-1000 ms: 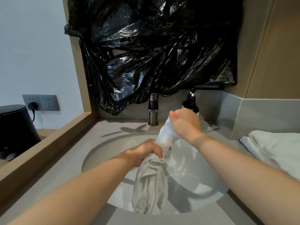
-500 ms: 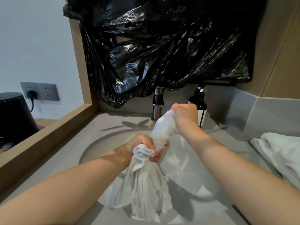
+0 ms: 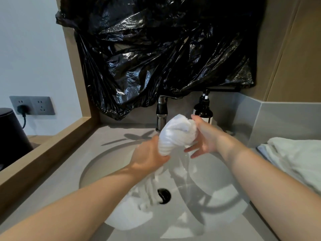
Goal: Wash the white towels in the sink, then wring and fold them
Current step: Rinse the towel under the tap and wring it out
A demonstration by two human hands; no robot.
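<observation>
Our 2 bare arms come in from the near edge and draw together toward the middle. Our left forearm (image 3: 78,206) rises from the near left, wrist straight, with the back of the hand turned up toward us. Our left hand (image 3: 149,154) grips the twisted towel (image 3: 173,134), fingers curled round the lower end of the bundle. Our right forearm (image 3: 260,180) runs in from the near right and reaches a little farther than the left. Our right hand (image 3: 205,138) lies loose against the right side of the bundle. Its palm touches it, its thumb is up over the far end, and its fingers (image 3: 190,150) are straight and spread, pointing left beneath it.
</observation>
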